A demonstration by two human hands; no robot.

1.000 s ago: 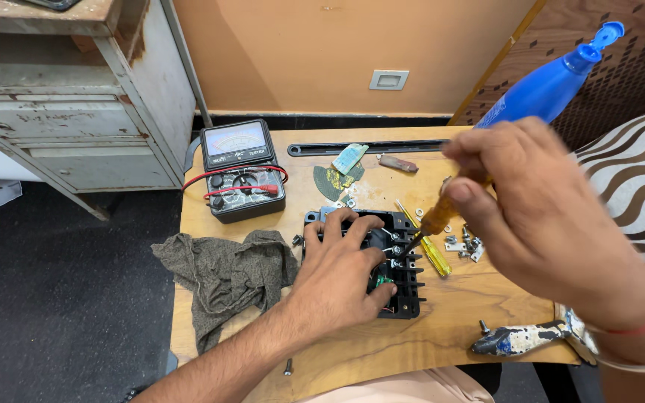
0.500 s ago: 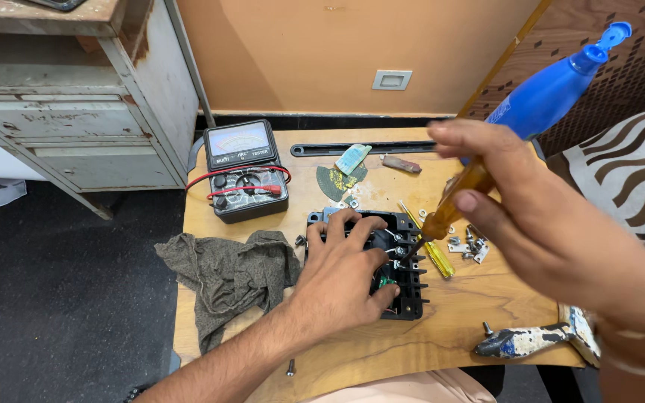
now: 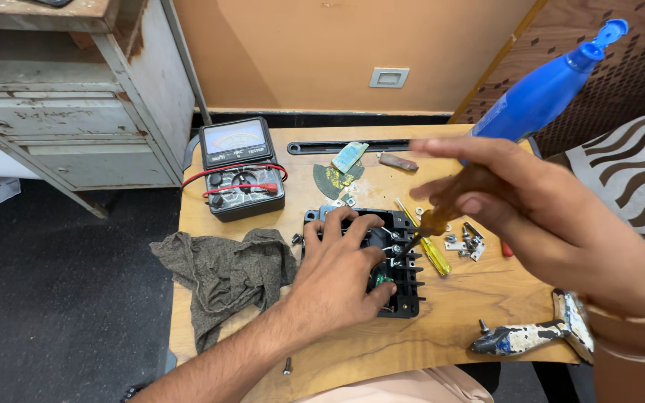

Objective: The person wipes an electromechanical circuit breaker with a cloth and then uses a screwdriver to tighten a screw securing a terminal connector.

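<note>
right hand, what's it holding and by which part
The right hand holds an amber-handled screwdriver by its handle, tip down in the black plastic housing. The left hand presses on that housing.

meter dial (image 3: 234, 139) pale, table's far-left | blue bottle (image 3: 543, 93) far-right, label unclear

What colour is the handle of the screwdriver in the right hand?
The screwdriver handle is translucent amber-brown, seen in the head view, gripped by the right hand.

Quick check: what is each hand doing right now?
Left hand: open, fingers spread, pressing down on the black housing.
Right hand: grip closed on the amber-handled screwdriver, tip in the housing.
</note>
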